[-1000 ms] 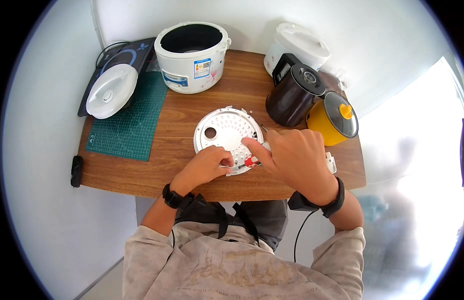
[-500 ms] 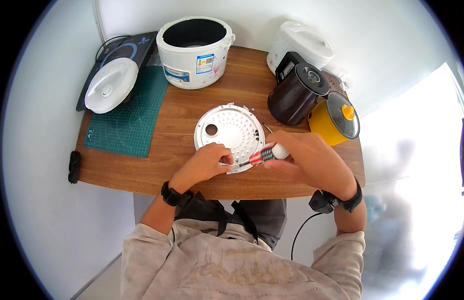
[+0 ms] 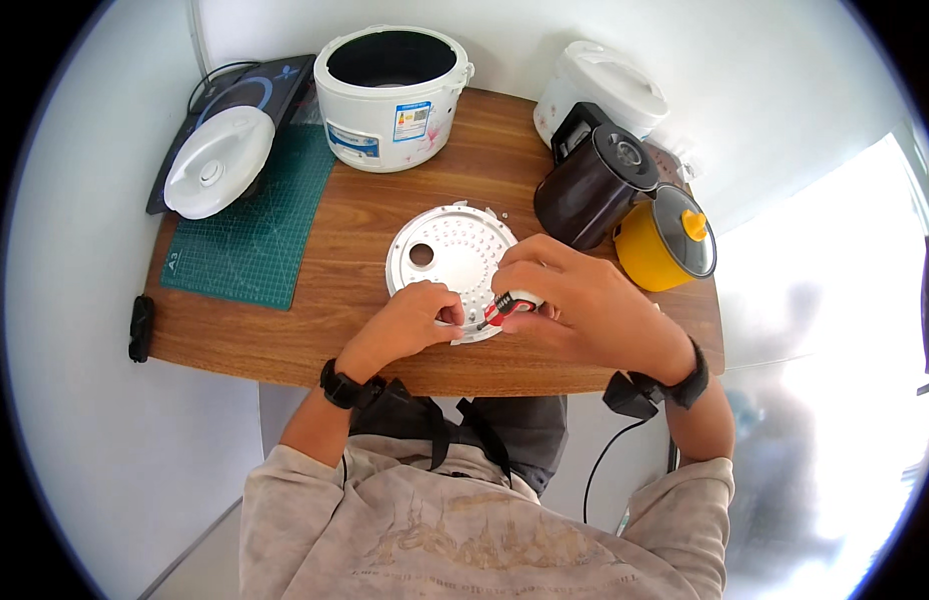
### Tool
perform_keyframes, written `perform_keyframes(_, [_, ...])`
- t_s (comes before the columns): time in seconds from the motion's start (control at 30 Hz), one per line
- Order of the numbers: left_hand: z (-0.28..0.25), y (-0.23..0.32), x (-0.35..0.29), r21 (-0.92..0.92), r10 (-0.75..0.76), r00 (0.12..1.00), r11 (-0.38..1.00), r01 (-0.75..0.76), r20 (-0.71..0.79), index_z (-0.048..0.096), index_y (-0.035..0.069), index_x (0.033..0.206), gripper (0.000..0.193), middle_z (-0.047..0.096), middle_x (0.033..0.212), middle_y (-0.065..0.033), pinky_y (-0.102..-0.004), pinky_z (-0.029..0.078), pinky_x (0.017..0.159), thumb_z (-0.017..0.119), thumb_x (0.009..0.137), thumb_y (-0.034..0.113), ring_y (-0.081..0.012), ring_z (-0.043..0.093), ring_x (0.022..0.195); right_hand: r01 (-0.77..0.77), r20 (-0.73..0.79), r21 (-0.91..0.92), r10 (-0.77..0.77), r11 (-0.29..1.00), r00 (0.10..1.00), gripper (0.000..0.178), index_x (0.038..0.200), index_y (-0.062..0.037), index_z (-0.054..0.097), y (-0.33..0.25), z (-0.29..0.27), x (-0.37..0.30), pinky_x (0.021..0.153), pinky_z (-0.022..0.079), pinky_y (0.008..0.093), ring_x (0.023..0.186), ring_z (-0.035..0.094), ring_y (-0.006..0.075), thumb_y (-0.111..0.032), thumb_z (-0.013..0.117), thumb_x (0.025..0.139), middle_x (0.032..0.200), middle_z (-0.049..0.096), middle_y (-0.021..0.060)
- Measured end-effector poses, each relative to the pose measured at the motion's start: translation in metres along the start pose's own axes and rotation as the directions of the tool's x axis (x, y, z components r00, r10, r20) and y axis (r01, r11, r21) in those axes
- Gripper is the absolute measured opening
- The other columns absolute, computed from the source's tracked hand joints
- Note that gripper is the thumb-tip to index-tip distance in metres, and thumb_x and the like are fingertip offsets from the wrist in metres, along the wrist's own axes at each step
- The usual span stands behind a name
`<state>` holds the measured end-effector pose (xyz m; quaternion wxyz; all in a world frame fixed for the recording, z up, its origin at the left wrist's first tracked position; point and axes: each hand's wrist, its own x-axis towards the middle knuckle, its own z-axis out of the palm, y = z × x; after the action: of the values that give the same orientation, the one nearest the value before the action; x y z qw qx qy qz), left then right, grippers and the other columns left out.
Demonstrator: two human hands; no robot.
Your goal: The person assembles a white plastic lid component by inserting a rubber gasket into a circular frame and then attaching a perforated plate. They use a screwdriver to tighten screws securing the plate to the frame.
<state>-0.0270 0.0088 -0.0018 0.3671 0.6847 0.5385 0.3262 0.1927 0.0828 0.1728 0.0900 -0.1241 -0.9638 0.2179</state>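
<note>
On the wooden table in front of me lies a round white lid plate [image 3: 447, 222] with a dimpled face and one larger round hole. My left hand [image 3: 405, 325] pinches its near rim between thumb and curled fingers. A red, white and black screwdriver [image 3: 502, 307] is gripped in my right hand [image 3: 595, 305]. The screwdriver is tilted, its tip down at the plate's near rim, just right of my left fingertips. Whether the tip sits in a screw is too small to make out. My right hand hides the plate's right side.
A white rice cooker body [image 3: 390, 130] stands at the back. At left are a green cutting mat [image 3: 255, 250], an induction cooker [image 3: 285, 80] and a white oval lid [image 3: 220, 165]. A dark kettle [image 3: 590, 195], yellow pot [image 3: 650, 250] and another white cooker [image 3: 600, 85] stand right.
My right hand has moved left and farther over the plate, and the screwdriver in it stands more steeply. My left hand stays on the rim. The whole view has shifted slightly.
</note>
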Motion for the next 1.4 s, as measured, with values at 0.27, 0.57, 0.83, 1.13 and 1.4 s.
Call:
perform_keyframes(0.27, [0.0, 0.003, -0.001, 0.038, -0.001, 1.0, 0.999, 0.001, -0.004, 0.069, 0.001, 0.091, 0.017, 0.067, 0.088, -0.0135, -0.0351, 0.052, 0.073, 0.079, 0.082, 0.011, -0.0244, 0.065, 0.08, -0.079, -0.095, 0.068, 0.085, 0.995, 0.992, 0.03, 0.11, -0.0031, 0.062, 0.004, 0.0, -0.007, 0.064, 0.054, 0.0409, 0.074, 0.068, 0.0311, -0.021, 0.074, 0.089, 0.096, 0.066, 0.0158])
perform_keyframes(0.57, [0.0, -0.001, -0.002, 0.005, -0.016, 1.0, 1.0, 0.016, 0.0, 0.07, 0.001, 0.092, 0.019, 0.067, 0.09, -0.0133, -0.0354, 0.052, 0.076, 0.08, 0.081, 0.012, -0.0251, 0.065, 0.083, -0.146, -0.233, -0.256, 0.085, 0.956, 0.969, 0.027, 0.102, -0.0042, 0.063, 0.002, 0.01, -0.001, 0.057, 0.049, 0.0397, 0.068, 0.064, 0.0309, -0.027, 0.073, 0.091, 0.097, 0.065, 0.0115])
perform_keyframes(0.83, [0.003, 0.001, -0.002, -0.017, -0.036, 0.999, 0.999, 0.035, -0.026, 0.069, 0.003, 0.088, 0.018, 0.068, 0.088, -0.0138, -0.0385, 0.053, 0.077, 0.08, 0.078, 0.013, -0.0282, 0.067, 0.085, 0.077, -0.12, 0.023, -0.073, 0.997, 0.99, 0.036, 0.123, -0.0092, 0.061, 0.008, 0.005, -0.01, 0.073, 0.055, 0.0416, 0.088, 0.066, 0.0369, -0.009, 0.072, 0.089, 0.115, 0.062, 0.013])
perform_keyframes(1.13, [0.001, 0.004, -0.002, 0.024, -0.027, 1.0, 0.999, 0.027, -0.006, 0.069, 0.002, 0.093, 0.019, 0.067, 0.09, -0.0133, -0.0348, 0.053, 0.076, 0.08, 0.082, 0.012, -0.0246, 0.065, 0.082, -0.072, -0.169, -0.116, 0.052, 0.991, 0.984, 0.029, 0.107, -0.0018, 0.062, 0.012, 0.001, -0.011, 0.061, 0.053, 0.0394, 0.072, 0.066, 0.0336, -0.02, 0.076, 0.088, 0.088, 0.065, 0.0146])
perform_keyframes(1.4, [0.001, 0.003, -0.002, 0.015, -0.032, 0.999, 0.999, 0.032, 0.005, 0.069, 0.002, 0.093, 0.018, 0.067, 0.09, -0.013, -0.0347, 0.052, 0.075, 0.08, 0.083, 0.013, -0.0242, 0.064, 0.081, -0.205, -0.235, -0.362, 0.124, 0.909, 0.964, 0.031, 0.098, -0.0037, 0.06, 0.008, 0.011, -0.005, 0.057, 0.051, 0.0388, 0.069, 0.065, 0.0295, -0.028, 0.077, 0.088, 0.09, 0.061, 0.0124])
